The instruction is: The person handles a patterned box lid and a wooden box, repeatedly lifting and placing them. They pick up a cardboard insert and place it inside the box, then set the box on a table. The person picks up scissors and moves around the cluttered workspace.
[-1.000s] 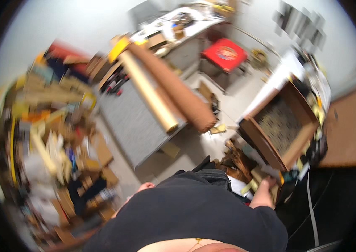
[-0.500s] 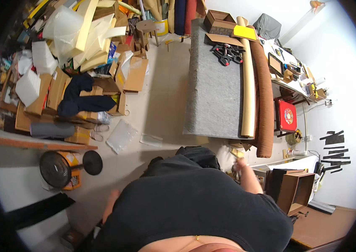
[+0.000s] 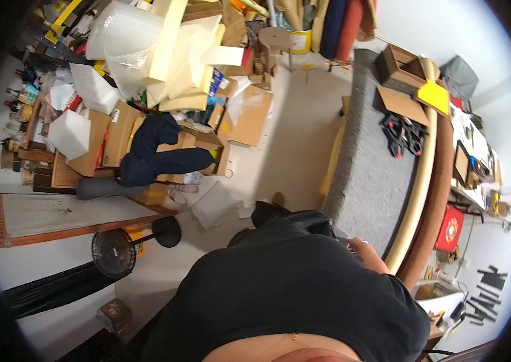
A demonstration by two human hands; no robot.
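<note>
My right hand [image 3: 361, 248] is at the near left corner of the grey felt-covered table [image 3: 371, 199], just right of my black shirt. Its fingers look curled, and something small and pale shows at the fingertips, too small to name. My left hand is out of sight, hidden by my body. Along the table's right side lie a cream roll [image 3: 422, 193] and a brown roll [image 3: 439, 181]. Several black clamps with red tips [image 3: 401, 134] rest farther up on the felt.
An open brown box [image 3: 401, 65] and a yellow sheet [image 3: 433, 98] are at the table's far end. Cartons, foam and a dark blue garment [image 3: 159, 154] are heaped on the left. A stool [image 3: 275, 39] stands at the back. A black fan [image 3: 114, 252] is at left; a red seat [image 3: 450, 228] is right.
The view has turned, so the table now sits farther right and closer to me. My right hand has come to the table's near corner. My left hand has gone out of view.
</note>
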